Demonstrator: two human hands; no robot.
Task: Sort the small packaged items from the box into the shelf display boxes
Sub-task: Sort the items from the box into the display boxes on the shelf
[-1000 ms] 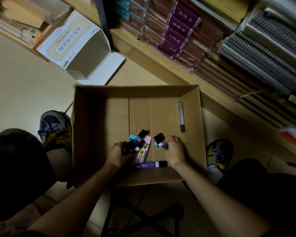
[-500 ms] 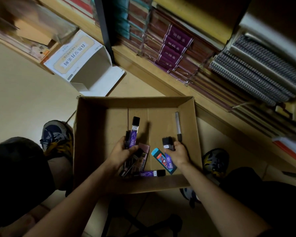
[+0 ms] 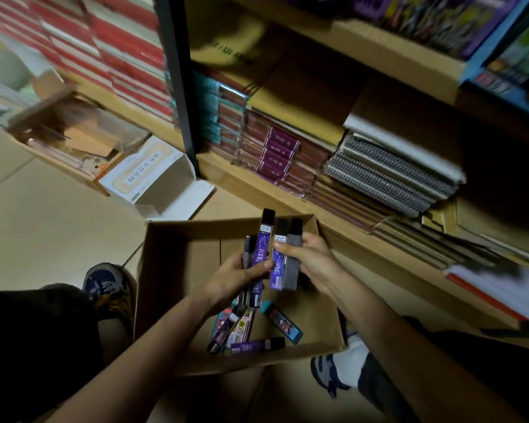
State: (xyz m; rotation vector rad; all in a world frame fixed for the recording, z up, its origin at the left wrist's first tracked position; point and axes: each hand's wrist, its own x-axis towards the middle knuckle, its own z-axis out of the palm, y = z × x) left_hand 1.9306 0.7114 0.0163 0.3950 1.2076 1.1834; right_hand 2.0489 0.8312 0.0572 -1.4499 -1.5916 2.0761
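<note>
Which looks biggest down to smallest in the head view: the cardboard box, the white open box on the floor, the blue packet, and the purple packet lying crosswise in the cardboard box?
1. cardboard box
2. white open box
3. blue packet and purple packet: these look much alike in length, so I won't rank them.

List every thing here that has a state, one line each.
Cardboard box, open at the top.
Left hand, grips two packets upright above the box.
Right hand, grips two more packets upright.
Blue packet, lying flat in the box.
Purple packet, lying flat in the box.
White carton, open, flap folded out.
</note>
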